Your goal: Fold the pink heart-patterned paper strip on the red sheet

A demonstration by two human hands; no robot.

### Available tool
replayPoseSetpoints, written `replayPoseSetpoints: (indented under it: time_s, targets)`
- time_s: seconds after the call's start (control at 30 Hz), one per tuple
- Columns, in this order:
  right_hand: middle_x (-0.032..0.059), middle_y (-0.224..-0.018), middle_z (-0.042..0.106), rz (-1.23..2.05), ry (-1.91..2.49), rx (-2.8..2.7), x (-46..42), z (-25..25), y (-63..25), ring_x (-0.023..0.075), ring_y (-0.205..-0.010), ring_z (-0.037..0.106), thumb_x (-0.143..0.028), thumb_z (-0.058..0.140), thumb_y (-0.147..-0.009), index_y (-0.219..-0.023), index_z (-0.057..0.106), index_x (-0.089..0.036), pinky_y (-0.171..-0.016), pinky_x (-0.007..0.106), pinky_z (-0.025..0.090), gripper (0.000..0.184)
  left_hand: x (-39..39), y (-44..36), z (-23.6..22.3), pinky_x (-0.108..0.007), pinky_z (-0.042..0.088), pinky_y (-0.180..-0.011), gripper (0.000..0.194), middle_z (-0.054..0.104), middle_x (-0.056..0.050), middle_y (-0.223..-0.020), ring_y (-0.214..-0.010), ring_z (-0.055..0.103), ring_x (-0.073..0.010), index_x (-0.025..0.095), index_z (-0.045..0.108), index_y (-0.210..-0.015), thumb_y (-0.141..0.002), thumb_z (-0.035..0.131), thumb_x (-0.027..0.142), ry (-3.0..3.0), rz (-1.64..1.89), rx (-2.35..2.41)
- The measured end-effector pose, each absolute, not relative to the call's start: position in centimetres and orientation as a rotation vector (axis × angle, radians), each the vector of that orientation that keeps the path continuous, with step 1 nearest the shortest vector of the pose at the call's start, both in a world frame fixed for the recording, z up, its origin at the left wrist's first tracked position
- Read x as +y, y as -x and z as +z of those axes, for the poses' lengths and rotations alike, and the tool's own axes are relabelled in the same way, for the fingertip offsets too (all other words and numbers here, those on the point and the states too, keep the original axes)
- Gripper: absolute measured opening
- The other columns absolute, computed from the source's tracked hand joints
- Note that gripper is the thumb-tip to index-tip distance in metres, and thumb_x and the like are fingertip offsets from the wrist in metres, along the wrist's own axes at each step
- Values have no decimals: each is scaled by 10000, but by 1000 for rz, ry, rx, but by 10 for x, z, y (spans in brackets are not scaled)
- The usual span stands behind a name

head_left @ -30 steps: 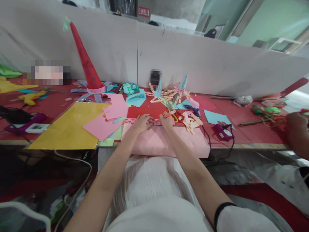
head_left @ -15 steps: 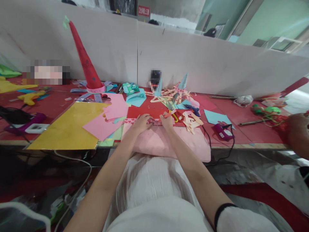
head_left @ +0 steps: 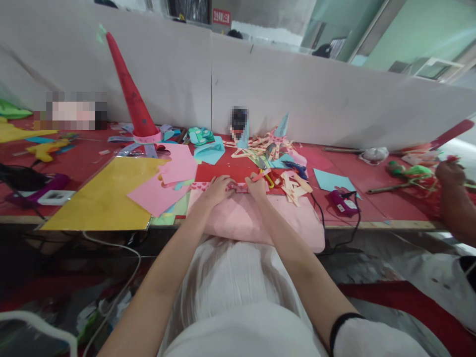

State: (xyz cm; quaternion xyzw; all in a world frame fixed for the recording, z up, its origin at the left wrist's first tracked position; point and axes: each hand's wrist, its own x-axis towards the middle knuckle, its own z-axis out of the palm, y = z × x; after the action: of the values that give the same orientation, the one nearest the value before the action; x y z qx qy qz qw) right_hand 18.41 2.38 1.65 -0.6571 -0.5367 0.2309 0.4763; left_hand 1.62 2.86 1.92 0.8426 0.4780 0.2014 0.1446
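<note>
My left hand lies with its fingers stretched out over a pink strip with a heart pattern, pressing it against a red sheet. Close to it, my right hand is closed around a slim pinkish-red stick-like tool that pokes out above the fist. Its working end is hidden by the fingers, so I cannot tell whether it is a pen or a cutter. A padded pink cloth hangs over the table edge under my wrists.
Yellow-handled scissors and cut paper strips lie right of my hands. Pink sheets and a yellow sheet spread leftward. A tall red cone stands behind. A purple power box and a co-worker's hand are rightward.
My two hands stay where they were on the strip. At the right edge, a co-worker's hand and forearm now show where a rounded brown shape was before.
</note>
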Motion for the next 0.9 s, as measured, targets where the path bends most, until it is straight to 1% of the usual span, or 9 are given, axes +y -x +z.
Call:
replayPoseSetpoints:
  time_s: [0.13,0.37,0.57,0.77,0.9]
  targets:
    - [-82,-445,316,634,1567,-1240,26,13,-185,117,-502,396,-316,476,-673,-564,260,-241,-510,220,328,254,30,-16,17,-432,260,-1108,271,518,-76,-1335,-1265,451,-224,239,613,-1102,-838,563,274,-2422,572,1383]
    - [-82,-439,377,651,1517,-1268,26,13,-186,108,-492,407,-332,485,-693,-562,293,-239,-525,216,339,251,31,-16,17,-424,267,-1106,300,511,-84,-1345,-1271,442,-224,235,601,-1130,-840,563,298,-2434,569,1385]
    - [-81,-440,353,630,1523,-1289,27,14,-185,111,-496,395,-344,486,-693,-558,286,-240,-513,218,334,263,31,-17,16,-424,274,-1103,286,521,-72,-1332,-1263,449,-226,247,609,-1113,-832,563,274,-2437,581,1383]
    - [-84,-442,313,618,1524,-1279,31,10,-185,110,-504,393,-304,488,-667,-546,268,-238,-514,213,331,259,29,-18,18,-418,292,-1089,286,544,-68,-1306,-1240,472,-225,243,612,-1106,-824,570,260,-2451,595,1379]
    - [-89,-426,297,648,1523,-1254,31,8,-185,115,-483,401,-303,486,-658,-557,258,-243,-495,216,326,256,29,-17,19,-407,295,-1090,278,550,-51,-1304,-1241,471,-220,263,615,-1098,-824,569,265,-2447,609,1381]
